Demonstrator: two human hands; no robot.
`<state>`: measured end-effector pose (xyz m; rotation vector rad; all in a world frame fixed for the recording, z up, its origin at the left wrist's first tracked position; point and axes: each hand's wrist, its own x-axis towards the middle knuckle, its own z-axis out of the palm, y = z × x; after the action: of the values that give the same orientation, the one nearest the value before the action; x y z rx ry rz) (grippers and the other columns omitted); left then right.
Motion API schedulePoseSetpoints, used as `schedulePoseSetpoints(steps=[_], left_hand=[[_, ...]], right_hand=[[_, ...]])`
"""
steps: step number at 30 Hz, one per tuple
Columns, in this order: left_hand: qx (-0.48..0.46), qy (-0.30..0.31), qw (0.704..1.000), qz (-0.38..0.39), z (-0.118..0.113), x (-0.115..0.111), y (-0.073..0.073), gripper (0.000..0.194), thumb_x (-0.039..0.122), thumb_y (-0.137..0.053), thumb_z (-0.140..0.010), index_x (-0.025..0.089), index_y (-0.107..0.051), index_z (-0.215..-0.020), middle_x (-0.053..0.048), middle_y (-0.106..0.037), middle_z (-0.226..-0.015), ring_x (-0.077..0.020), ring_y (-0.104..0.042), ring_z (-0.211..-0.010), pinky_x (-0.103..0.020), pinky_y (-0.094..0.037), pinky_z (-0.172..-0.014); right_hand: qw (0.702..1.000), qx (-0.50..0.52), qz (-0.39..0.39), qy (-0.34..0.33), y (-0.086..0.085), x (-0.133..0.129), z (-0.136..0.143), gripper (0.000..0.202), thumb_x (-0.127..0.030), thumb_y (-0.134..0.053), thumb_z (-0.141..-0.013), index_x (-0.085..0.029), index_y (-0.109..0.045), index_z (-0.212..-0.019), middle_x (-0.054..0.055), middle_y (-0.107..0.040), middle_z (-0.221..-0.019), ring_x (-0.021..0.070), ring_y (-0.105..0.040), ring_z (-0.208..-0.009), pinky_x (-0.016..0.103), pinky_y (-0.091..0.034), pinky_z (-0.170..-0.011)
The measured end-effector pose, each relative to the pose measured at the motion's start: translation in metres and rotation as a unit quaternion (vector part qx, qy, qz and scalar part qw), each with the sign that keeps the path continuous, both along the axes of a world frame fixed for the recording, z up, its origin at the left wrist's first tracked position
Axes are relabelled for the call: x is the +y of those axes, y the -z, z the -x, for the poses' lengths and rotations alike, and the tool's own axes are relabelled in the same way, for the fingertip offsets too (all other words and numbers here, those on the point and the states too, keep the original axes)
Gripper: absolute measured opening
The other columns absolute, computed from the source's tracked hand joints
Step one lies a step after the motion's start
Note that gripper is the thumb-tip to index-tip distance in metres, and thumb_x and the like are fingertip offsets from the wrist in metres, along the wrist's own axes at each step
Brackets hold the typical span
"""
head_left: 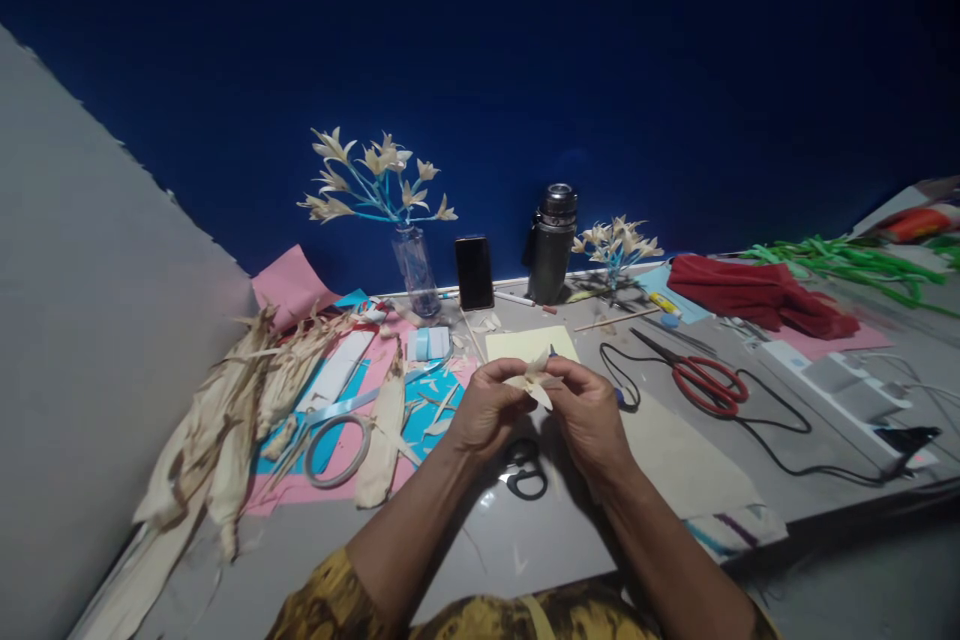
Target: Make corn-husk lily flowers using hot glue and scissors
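Observation:
Between my two hands is a small cream-coloured flower (pixel 537 384) with pointed petals, apparently made of dried corn husk. My left hand (pixel 486 408) pinches it from the left. On its other side, the fingers of my right hand (pixel 592 410) are closed on it too. Below my hands, black-handled scissors (pixel 525 482) lie on the grey table, their blades partly hidden. A pale yellow paper (pixel 529 344) lies just behind my hands. What the fingertips cover at the flower's base cannot be seen.
Dried corn husks (pixel 232 420) and a tape roll (pixel 337 450) lie left. Husk flowers stand in a clear bottle (pixel 415 270), beside a phone (pixel 474 273) and a flask (pixel 553 245). Red-handled scissors (pixel 709 385), a black cord and a power strip (pixel 832 400) lie right.

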<state>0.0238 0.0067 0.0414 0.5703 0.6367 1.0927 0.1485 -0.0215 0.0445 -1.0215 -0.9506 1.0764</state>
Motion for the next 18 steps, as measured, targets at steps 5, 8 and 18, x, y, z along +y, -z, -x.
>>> schedulePoseSetpoints(steps=[5,8,18], left_hand=[[-0.013,0.001,1.000,-0.012,0.0003,0.0019,0.0057,0.025,0.010,-0.087,-0.050,0.015,-0.070,-0.068,-0.002,-0.070,-0.063,-0.0115,-0.061,-0.056,-0.022,-0.047,-0.058],[-0.034,-0.003,0.999,-0.020,0.0000,0.0025,0.0076,0.027,0.009,-0.088,-0.049,0.016,-0.068,-0.066,-0.001,-0.070,-0.066,-0.0120,-0.063,-0.059,-0.022,-0.047,-0.058],[-0.044,0.011,0.999,-0.019,0.0007,0.0026,0.0079,0.026,0.011,-0.090,-0.051,0.015,-0.069,-0.066,-0.002,-0.070,-0.067,-0.0112,-0.063,-0.060,-0.021,-0.047,-0.057]], right_hand=[[1.000,0.006,-0.007,-0.017,0.0011,-0.0007,-0.0007,0.009,-0.028,-0.079,-0.075,-0.020,-0.079,-0.080,0.000,-0.067,-0.072,0.0148,-0.057,-0.068,0.027,-0.046,-0.068],[1.000,0.001,-0.014,-0.019,0.0003,-0.0017,-0.0004,0.008,-0.027,-0.078,-0.075,-0.020,-0.079,-0.079,0.000,-0.067,-0.072,0.0152,-0.057,-0.069,0.027,-0.047,-0.069],[0.997,-0.061,-0.033,-0.034,-0.0041,-0.0049,-0.0051,0.005,-0.023,-0.073,-0.078,-0.019,-0.074,-0.076,0.000,-0.067,-0.074,0.0161,-0.058,-0.072,0.027,-0.047,-0.072]])
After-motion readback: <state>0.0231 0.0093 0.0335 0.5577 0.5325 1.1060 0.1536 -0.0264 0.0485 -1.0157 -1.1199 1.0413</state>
